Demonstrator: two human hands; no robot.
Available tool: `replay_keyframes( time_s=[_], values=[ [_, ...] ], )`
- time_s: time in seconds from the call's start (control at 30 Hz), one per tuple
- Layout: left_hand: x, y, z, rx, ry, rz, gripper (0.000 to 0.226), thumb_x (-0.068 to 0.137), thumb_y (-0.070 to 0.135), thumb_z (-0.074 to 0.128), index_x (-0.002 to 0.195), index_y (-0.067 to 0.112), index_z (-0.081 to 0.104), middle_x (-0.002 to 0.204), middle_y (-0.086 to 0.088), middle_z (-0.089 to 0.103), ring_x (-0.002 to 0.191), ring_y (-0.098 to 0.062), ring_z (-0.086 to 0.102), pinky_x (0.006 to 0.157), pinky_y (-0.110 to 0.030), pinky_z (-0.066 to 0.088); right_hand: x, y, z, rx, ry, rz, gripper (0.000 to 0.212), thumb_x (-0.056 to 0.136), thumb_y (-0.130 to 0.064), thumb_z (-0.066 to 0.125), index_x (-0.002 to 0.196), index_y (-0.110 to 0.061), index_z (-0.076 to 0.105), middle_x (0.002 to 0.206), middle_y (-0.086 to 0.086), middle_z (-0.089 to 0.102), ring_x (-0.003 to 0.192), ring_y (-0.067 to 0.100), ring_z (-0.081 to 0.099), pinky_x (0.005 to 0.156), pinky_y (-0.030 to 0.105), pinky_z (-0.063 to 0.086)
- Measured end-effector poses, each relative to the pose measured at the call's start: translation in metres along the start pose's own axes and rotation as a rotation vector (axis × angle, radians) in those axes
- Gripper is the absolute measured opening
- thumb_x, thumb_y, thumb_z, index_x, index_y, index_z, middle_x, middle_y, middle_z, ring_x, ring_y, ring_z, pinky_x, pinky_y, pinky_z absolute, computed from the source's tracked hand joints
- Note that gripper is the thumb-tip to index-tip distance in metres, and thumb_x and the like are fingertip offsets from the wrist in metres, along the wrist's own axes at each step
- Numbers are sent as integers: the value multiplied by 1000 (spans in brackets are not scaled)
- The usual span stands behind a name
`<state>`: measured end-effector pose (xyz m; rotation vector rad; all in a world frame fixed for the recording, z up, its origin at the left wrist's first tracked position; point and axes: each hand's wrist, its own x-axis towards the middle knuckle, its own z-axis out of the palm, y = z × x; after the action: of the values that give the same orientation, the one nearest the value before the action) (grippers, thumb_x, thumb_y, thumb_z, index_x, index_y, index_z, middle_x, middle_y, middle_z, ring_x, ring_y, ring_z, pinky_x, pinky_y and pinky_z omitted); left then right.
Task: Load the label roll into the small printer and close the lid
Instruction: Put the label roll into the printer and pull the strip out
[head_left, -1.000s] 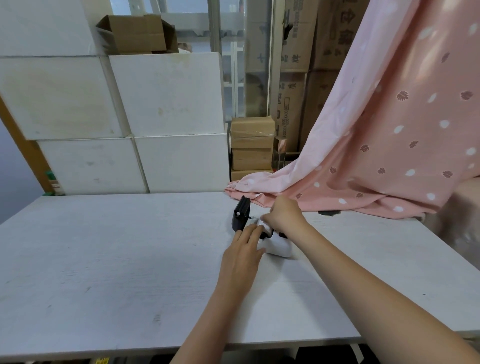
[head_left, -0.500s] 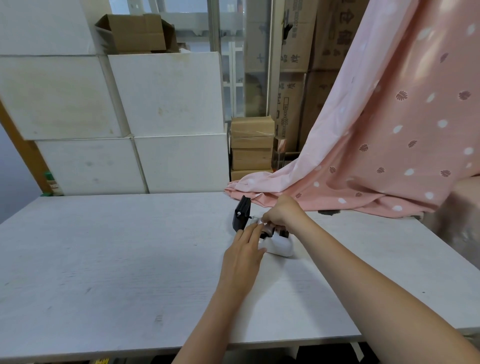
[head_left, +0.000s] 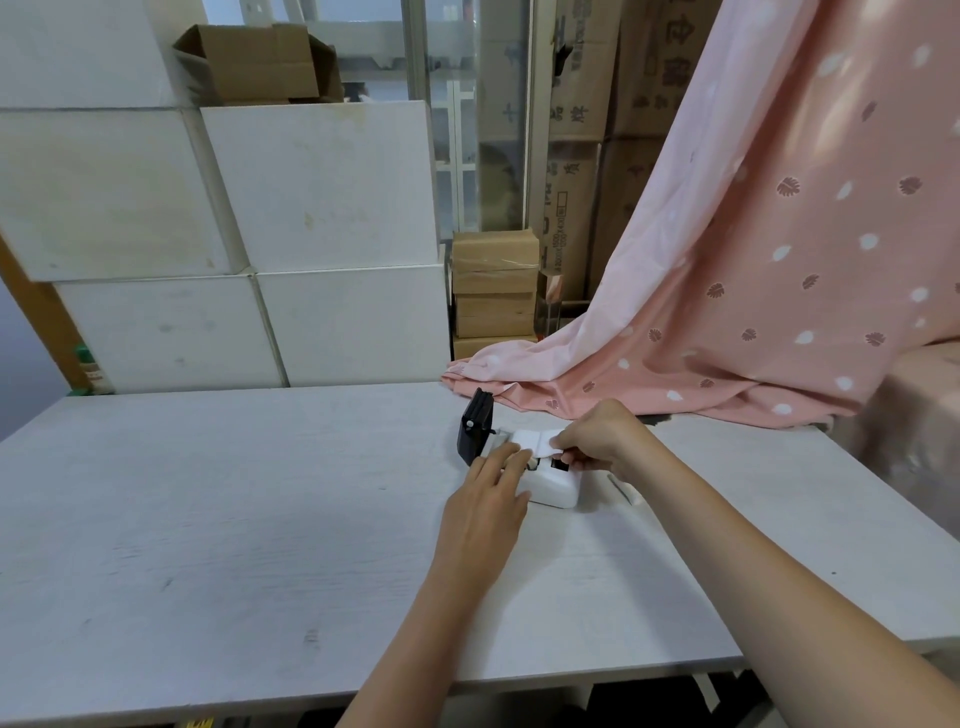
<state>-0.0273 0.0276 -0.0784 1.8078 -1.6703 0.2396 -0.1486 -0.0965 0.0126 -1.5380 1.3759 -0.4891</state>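
Note:
A small white printer (head_left: 556, 491) lies on the white table (head_left: 234, 519) just right of centre, its black lid (head_left: 475, 431) standing open at its left end. A white label strip (head_left: 535, 440) stretches across the open bay; the roll itself is hidden. My right hand (head_left: 605, 436) pinches the strip's right end above the printer. My left hand (head_left: 488, 499) rests on the printer's near left side, fingers laid on its body.
Pink patterned cloth (head_left: 727, 291) drapes onto the table's far right edge, close behind the printer. White blocks (head_left: 322, 208) stack behind the table's far edge. Cardboard boxes (head_left: 493, 280) stand beyond. A small white object (head_left: 626, 491) lies to the right of the printer.
My right hand has drawn the white label strip out to the right over the printer bay; before, it sat closed over the bay. My left hand has stayed on the printer.

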Motion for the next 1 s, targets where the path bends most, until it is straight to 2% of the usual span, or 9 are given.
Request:
replay_keyframes(
  time_s=[0.03, 0.13, 0.3, 0.37, 0.53, 0.6, 0.73, 0.9, 1.0],
  values=[
    [0, 1, 0, 9, -3, 5, 46, 87, 16, 70, 130, 22, 53, 138, 7, 52, 107, -16, 55, 53, -33, 55, 0, 3, -1, 24, -2, 13, 28, 88, 6, 71, 111, 20, 66, 72, 20, 65, 50, 19, 58, 70, 38, 60],
    [1, 2, -1, 21, -5, 4, 45, 88, 16, 68, 129, 24, 53, 140, 8, 50, 109, -15, 53, 54, -32, 56, 0, 11, -7, 84, -9, 47, 23, 88, 6, 71, 107, 19, 67, 71, 19, 63, 52, 20, 55, 61, 33, 54],
    [1, 2, 0, 30, -11, 18, 44, 89, 16, 68, 130, 23, 54, 140, 7, 52, 108, -16, 55, 53, -30, 54, 1, 24, -16, 157, -37, 112, 7, 88, 4, 70, 93, 9, 71, 69, 17, 68, 53, 19, 54, 63, 30, 47],
    [1, 3, 0, 40, -8, 21, 43, 88, 15, 68, 129, 23, 55, 139, 7, 53, 107, -16, 56, 51, -29, 54, 4, 31, -19, 188, -54, 131, 12, 85, 1, 73, 93, 9, 74, 76, 18, 70, 58, 21, 56, 69, 32, 45],
    [2, 3, 1, 51, 9, 26, 44, 85, 12, 72, 125, 22, 59, 136, 6, 56, 103, -16, 58, 48, -28, 53, 2, 40, -30, 233, -96, 148, 7, 82, -2, 73, 76, -3, 72, 81, 17, 65, 68, 24, 52, 79, 36, 31],
    [2, 4, 1, 63, 12, 35, 45, 84, 10, 73, 124, 22, 59, 135, 7, 56, 102, -17, 58, 46, -29, 53, -1, 42, -33, 253, -103, 130, 5, 84, 0, 72, 80, -2, 71, 81, 18, 64, 62, 22, 52, 77, 36, 33],
    [2, 4, 2, 78, 27, 47, 46, 81, 6, 74, 122, 21, 61, 133, 6, 57, 101, -17, 59, 45, -29, 53, -6, 46, -38, 226, -103, 122, 3, 87, -1, 71, 84, -2, 71, 66, 10, 64, 52, 18, 51, 55, 29, 31],
    [1, 3, 3, 94, 51, 88, 47, 80, 2, 74, 122, 18, 61, 133, 3, 58, 99, -19, 61, 45, -32, 54, -7, 54, -41, 327, -77, 131, 6, 87, 6, 71, 93, 6, 71, 63, 12, 68, 55, 18, 53, 64, 30, 44],
    [1, 4, 3, 98, 77, 80, 46, 79, -2, 73, 119, 18, 63, 131, 4, 59, 98, -19, 62, 45, -32, 55, -10, 55, -40, 353, -63, 140, 7, 88, 9, 70, 95, 8, 69, 69, 15, 67, 54, 17, 54, 50, 24, 48]
  ],
)
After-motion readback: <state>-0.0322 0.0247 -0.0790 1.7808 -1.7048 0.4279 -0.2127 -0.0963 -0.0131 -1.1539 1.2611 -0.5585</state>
